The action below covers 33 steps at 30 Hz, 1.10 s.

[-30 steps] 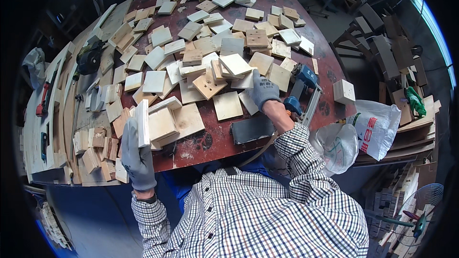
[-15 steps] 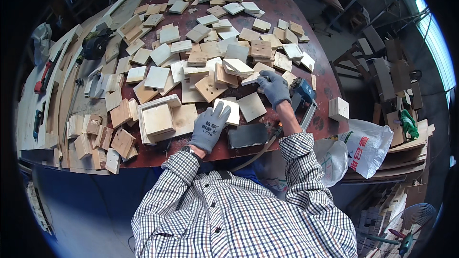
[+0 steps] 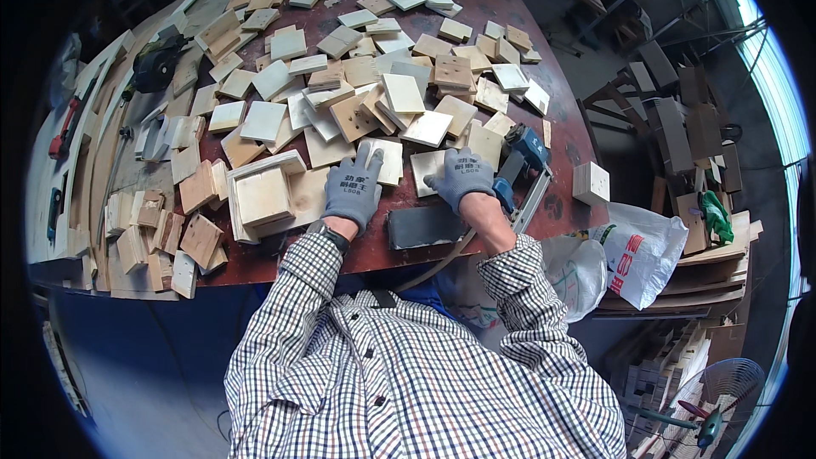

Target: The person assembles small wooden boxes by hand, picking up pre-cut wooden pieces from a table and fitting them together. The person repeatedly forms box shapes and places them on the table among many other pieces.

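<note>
Both my hands wear grey gloves and are over the near middle of a dark red table [image 3: 561, 204]. My left hand [image 3: 351, 191] lies with fingers stretched over the left side of a pale square wooden block [image 3: 390, 162]. To its right, my right hand [image 3: 466, 177] is closed on the right part of another wooden block [image 3: 423, 172], the thumb over its face. The undersides of both blocks are hidden. Below the hands lies a dark grey rectangular block [image 3: 425, 229]. A blue nail gun [image 3: 529, 150] with a hose rests just right of my right hand.
Loose wooden blocks [image 3: 340, 41] cover the table beyond my hands. A joined wooden box piece [image 3: 265, 195] sits left of my left hand. Farther left are a black power tool [image 3: 157, 66] and a red-handled tool [image 3: 64, 132]. A white sack [image 3: 637, 251] hangs by the right edge.
My right hand has left the blocks beside the nail gun and come nearer and left, onto the block beside my left hand. My left hand stays at its block. The whole view has shifted slightly.
</note>
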### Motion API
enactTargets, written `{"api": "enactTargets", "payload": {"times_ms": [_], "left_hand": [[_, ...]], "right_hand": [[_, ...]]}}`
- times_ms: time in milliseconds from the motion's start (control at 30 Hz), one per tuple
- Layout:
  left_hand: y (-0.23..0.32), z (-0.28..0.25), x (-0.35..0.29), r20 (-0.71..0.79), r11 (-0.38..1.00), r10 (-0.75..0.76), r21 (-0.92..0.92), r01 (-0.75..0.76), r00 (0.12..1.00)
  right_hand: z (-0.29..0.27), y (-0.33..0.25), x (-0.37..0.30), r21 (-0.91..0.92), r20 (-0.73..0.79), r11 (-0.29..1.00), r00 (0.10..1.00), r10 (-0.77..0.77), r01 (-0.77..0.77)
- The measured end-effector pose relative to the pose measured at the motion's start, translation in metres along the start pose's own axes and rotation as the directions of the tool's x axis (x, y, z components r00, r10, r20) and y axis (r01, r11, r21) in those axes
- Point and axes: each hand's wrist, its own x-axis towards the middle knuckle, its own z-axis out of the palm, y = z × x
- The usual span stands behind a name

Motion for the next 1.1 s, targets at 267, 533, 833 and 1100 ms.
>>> {"api": "enactTargets", "payload": {"times_ms": [267, 533, 833, 1100], "left_hand": [[-0.012, -0.025, -0.035, -0.326, 0.926, -0.03, -0.364, -0.096, 0.945], [-0.015, -0.077, -0.096, -0.13, 0.511, -0.241, -0.859, 0.012, 0.962], [0.012, -0.133, -0.112, -0.178, 0.286, -0.013, -0.944, -0.167, 0.984], [-0.012, -0.106, -0.13, -0.003, -0.311, -0.388, -0.941, -0.134, 0.922]], "right_hand": [[0.001, -0.018, 0.001, 0.087, 0.11, 0.993, 0.992, 0.065, -0.075], [-0.018, 0.019, -0.032, 0.826, 0.047, 0.559, 0.98, -0.192, 0.07], [-0.058, -0.036, -0.099, 0.776, -0.422, 0.214, 0.741, -0.523, 0.593], [-0.036, -0.087, -0.095, 0.383, -0.646, 0.512, 0.619, -0.447, 0.769]]}}
